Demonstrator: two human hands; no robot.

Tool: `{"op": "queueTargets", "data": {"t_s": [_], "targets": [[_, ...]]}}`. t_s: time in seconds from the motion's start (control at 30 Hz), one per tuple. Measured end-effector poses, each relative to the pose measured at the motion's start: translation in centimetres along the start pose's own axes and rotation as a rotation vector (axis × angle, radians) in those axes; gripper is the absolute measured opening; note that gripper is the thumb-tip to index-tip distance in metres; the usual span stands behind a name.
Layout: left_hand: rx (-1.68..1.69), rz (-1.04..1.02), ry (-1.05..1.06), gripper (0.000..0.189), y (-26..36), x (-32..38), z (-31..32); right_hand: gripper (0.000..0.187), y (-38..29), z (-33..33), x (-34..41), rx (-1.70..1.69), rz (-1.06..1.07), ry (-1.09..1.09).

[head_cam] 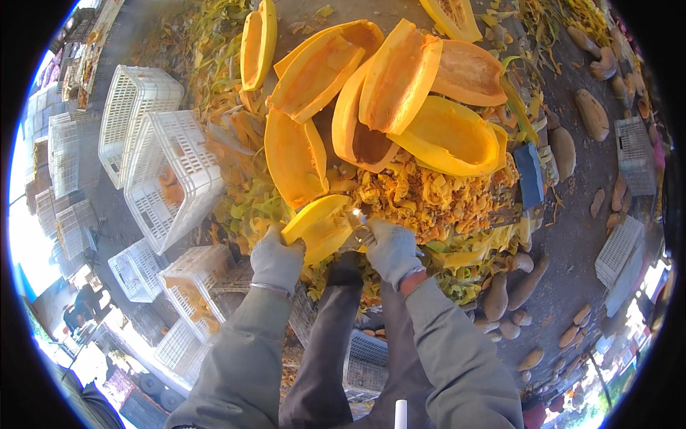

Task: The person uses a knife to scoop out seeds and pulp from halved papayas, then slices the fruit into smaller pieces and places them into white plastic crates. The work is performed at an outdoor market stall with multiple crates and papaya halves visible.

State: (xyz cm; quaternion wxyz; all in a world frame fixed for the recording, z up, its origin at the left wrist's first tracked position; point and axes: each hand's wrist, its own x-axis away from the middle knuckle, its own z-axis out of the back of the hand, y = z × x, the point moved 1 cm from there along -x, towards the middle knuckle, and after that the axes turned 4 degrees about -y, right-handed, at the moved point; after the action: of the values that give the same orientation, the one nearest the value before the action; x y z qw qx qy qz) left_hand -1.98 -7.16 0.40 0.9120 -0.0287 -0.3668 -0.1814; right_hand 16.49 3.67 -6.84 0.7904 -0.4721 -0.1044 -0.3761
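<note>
My left hand (277, 261), in a grey work glove, grips the near left end of a peeled, halved squash (323, 229). The half lies hollow side up in front of me. In my right hand (393, 250), also gloved, is a small shiny metal tool (360, 219) at the squash's right side; its exact shape is hard to make out. Just beyond my right hand lies a heap of stringy orange pulp and seeds (429, 193). Several hollowed squash halves (402, 80) are piled farther ahead, some resting on one another.
White plastic crates (166, 177) stand at left, some with orange pieces inside. Peelings (241, 209) surround the work area. A blue flat object (529, 174) sits right of the pulp. Whole squashes (496, 297) lie on the ground at right. A grey crate (367, 362) shows between my legs.
</note>
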Motion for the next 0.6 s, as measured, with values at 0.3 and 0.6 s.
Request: {"op": "queueTargets", "data": {"t_s": [0.3,0.6], "targets": [[-0.021,0.017,-0.02,0.047,-0.3,0.4,-0.4,0.024,-3.2,-3.4,-0.7,-0.011,0.149,-0.021],[0.032,0.027,-0.048,0.046,-0.5,-0.1,-1.1,0.024,1.2,-2.9,-1.1,0.075,0.039,-0.026]]}}
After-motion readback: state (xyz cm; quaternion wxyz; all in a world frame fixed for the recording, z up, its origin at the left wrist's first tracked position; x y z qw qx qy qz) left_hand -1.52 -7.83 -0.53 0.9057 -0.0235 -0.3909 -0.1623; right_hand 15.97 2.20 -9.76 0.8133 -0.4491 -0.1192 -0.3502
